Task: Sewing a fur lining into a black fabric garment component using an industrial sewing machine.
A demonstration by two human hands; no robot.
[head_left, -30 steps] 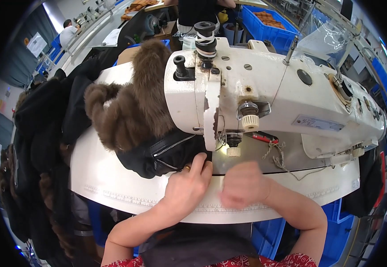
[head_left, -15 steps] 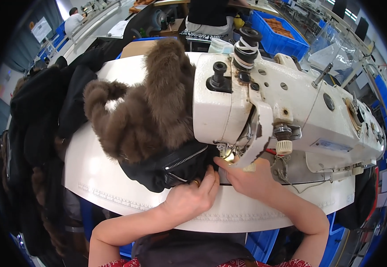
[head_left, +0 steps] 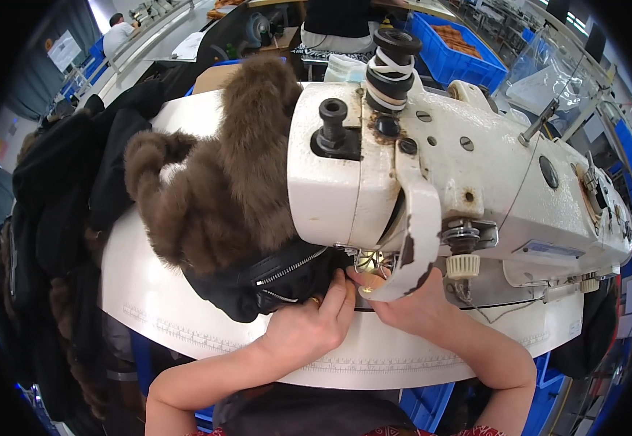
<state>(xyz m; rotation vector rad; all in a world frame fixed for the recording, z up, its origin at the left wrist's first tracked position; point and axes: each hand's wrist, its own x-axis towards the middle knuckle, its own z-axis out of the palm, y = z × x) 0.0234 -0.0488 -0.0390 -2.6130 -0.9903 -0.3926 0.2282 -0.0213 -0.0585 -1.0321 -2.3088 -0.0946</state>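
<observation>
A black garment with silver zippers and thick brown fur trim lies bunched on the white table, left of the sewing machine. Its right edge runs in beside the lit needle area. My left hand has bent fingers pressed together on the garment's near right edge. Close by, my right hand pinches at the same edge just in front of the needle. A curved white guard with chipped paint partly covers the right fingers, and the fabric between them hardly shows.
Dark garments with fur are piled along the left side. The white table has a printed ruler near its front edge. Behind the machine stand a blue crate holding orange-brown pieces and a person in black. A loose thread hangs below the machine arm.
The view has shifted closer, so the machine looks larger and sits further left. Both hands stay by the needle at the garment's edge; the right fingertips appear slightly lower.
</observation>
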